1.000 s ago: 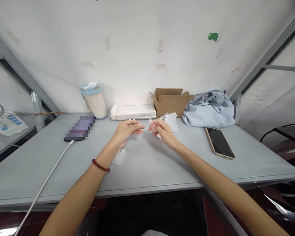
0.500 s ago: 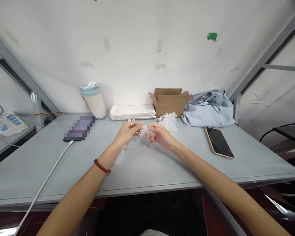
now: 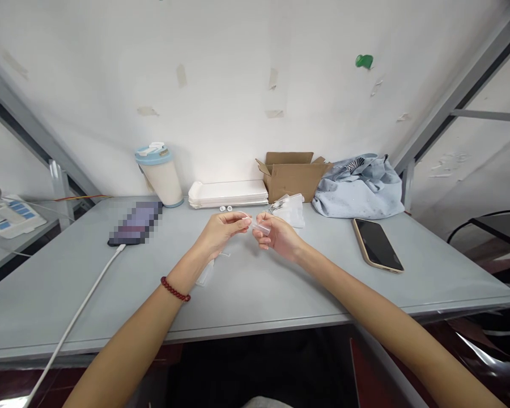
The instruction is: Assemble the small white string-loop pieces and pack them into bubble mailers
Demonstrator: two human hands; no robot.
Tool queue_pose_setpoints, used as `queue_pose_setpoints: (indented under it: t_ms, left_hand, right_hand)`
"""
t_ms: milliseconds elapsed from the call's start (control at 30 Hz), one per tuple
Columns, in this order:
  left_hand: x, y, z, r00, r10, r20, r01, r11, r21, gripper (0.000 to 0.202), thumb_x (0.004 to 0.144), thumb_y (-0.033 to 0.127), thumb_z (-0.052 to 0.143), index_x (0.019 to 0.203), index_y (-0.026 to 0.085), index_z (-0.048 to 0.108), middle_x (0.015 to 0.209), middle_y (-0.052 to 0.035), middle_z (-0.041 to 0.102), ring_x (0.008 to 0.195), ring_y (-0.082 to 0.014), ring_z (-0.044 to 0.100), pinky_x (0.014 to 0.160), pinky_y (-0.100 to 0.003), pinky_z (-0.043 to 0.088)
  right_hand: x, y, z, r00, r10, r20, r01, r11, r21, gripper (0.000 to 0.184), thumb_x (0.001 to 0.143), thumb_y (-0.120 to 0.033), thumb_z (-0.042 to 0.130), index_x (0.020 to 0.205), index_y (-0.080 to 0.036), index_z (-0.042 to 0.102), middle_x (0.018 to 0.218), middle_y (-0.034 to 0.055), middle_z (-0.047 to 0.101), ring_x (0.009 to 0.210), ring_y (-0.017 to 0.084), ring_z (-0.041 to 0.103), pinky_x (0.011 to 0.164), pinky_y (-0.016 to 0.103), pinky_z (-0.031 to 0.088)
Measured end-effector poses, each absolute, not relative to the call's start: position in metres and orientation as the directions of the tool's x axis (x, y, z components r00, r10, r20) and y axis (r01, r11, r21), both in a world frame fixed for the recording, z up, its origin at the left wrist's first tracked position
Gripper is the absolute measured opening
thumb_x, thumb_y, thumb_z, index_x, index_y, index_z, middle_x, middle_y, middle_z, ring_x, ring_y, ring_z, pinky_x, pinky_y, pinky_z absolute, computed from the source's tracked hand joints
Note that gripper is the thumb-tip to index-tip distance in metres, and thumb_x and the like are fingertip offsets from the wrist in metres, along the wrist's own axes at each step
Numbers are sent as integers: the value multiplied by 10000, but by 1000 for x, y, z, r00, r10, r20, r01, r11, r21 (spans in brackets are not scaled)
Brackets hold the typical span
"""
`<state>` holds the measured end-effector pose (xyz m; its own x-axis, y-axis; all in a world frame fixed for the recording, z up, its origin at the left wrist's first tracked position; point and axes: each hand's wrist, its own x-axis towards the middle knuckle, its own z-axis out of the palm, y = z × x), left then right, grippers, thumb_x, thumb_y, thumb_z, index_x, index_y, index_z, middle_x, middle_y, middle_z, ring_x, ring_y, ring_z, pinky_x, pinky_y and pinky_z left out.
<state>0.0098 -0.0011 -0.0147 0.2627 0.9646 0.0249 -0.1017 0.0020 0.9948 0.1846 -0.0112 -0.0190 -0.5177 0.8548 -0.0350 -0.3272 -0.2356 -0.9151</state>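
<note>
Between my two hands is a small clear plastic tube [image 3: 260,228], held above the middle of the desk. My right hand [image 3: 278,235] is closed around its right end. Thumb and fingers of my left hand [image 3: 221,231] pinch at the tube's left end; whether they grip the tube or a small piece in its mouth is hidden. Partly behind my left wrist, another clear plastic piece [image 3: 205,274] with a thin white string lies on the desk. Two small white round pieces [image 3: 226,208] lie beyond my left hand. A pile of clear plastic pieces [image 3: 292,211] sits beyond my right hand.
Along the wall stand a cup with a blue lid [image 3: 164,178], a stack of white cartons [image 3: 229,194], an open cardboard box [image 3: 295,181] and a light-blue cloth bundle [image 3: 361,190]. A pixelated phone [image 3: 136,224] on a white cable lies left, another phone [image 3: 378,245] right.
The tube has tilted a little closer to level, and the fingers of my left hand have shifted slightly at its end. The view has moved slightly.
</note>
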Motion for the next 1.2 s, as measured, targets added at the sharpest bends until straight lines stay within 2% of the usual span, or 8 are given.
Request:
queue_pose_setpoints:
  t_ms: [233, 333, 400, 467, 633, 933, 1067, 1200]
  left_hand:
    - [10, -3, -11, 258, 966, 8, -101, 19, 995, 270, 633, 374, 786, 793, 166, 726, 832, -31, 654, 776, -128, 574, 790, -287, 457]
    - [8, -4, -9, 278, 960, -40, -15, 47, 999, 308, 665, 435, 748, 695, 135, 681, 693, -24, 613, 616, -97, 539, 594, -236, 447]
    - [8, -4, -9, 266, 961, -75, 70, 58, 996, 361, 683, 474, 718, 614, 133, 619, 589, -4, 554, 502, -80, 477, 456, -217, 365]
    - [9, -5, -9, 265, 962, -64, 108, 37, 993, 385, 699, 488, 695, 583, 141, 577, 551, 12, 517, 459, -74, 446, 418, -213, 326]
    - [10, -6, -5, 316, 947, 56, 86, -88, 992, 297, 683, 438, 720, 728, 151, 660, 668, 3, 586, 556, -90, 508, 561, -240, 441]
    - [6, 1, -11, 326, 932, 160, 89, -198, 976, 284, 613, 354, 780, 810, 173, 686, 863, -30, 671, 806, -168, 607, 787, -302, 475]
    - [9, -1, -11, 287, 950, 126, 90, -158, 983, 321, 699, 468, 701, 796, 163, 687, 817, -34, 666, 740, -159, 623, 747, -301, 499]
    - [11, -3, -10, 280, 955, 96, 225, -163, 961, 450, 747, 579, 603, 659, 139, 636, 628, -27, 615, 575, -135, 578, 605, -275, 486]
  right_hand:
    - [187, -10, -16, -513, 857, -39, -310, -227, -923, 124, 759, -271, 505, 828, -224, 413, 605, -60, 441, 453, 56, 282, 487, 198, 289]
    - [187, -9, -17, -509, 859, -52, -280, -223, -934, 134, 763, -293, 507, 843, -230, 419, 587, -67, 413, 446, 56, 261, 487, 199, 277]
    - [187, -9, -17, -517, 854, -55, -258, -217, -942, 150, 773, -319, 521, 852, -232, 428, 586, -68, 400, 447, 55, 253, 489, 200, 268]
    - [187, -9, -18, -535, 844, -48, -244, -209, -947, 172, 788, -347, 540, 866, -233, 437, 590, -67, 397, 450, 54, 248, 492, 201, 261]
    - [189, -9, -20, -549, 834, -50, -230, -209, -950, 193, 822, -388, 553, 891, -233, 461, 592, -66, 386, 459, 52, 237, 496, 201, 250]
    - [191, -7, -22, -547, 834, -73, -243, -242, -939, 191, 832, -393, 560, 888, -230, 479, 598, -64, 355, 465, 50, 240, 486, 196, 229]
    - [190, -8, -20, -553, 831, -65, -243, -236, -941, 202, 837, -406, 558, 894, -229, 478, 601, -65, 358, 465, 49, 248, 492, 199, 245]
    - [188, -10, -18, -546, 836, -56, -252, -228, -940, 198, 843, -400, 552, 892, -228, 468, 599, -67, 360, 464, 48, 249, 494, 200, 241]
